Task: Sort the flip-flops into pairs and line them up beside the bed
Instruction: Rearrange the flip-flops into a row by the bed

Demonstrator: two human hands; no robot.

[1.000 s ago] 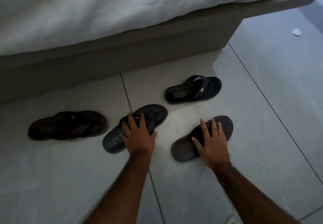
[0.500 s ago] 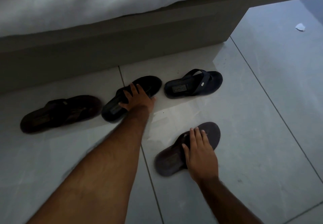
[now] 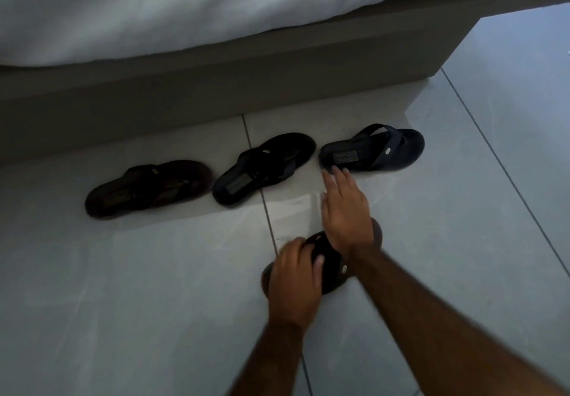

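Note:
Three flip-flops lie in a row on the tiled floor beside the bed frame (image 3: 216,93): a brown flip-flop (image 3: 148,188) at the left, a dark navy flip-flop (image 3: 262,168) in the middle and a matching navy flip-flop (image 3: 373,148) at the right. A second brown flip-flop (image 3: 330,272) lies nearer to me. My left hand (image 3: 293,278) curls over its strap and edge. My right hand (image 3: 345,207) stretches over it with fingers spread, fingertips at the heel of the right navy flip-flop.
A white duvet (image 3: 185,9) hangs over the bed's edge above the row. The bed's corner (image 3: 444,65) ends at the right, with pale floor tiles (image 3: 493,179) beyond it.
My left hand let go of the middle navy flip-flop by the bed and came back onto the near brown one. My right hand left that brown one and reached toward the right navy flip-flop.

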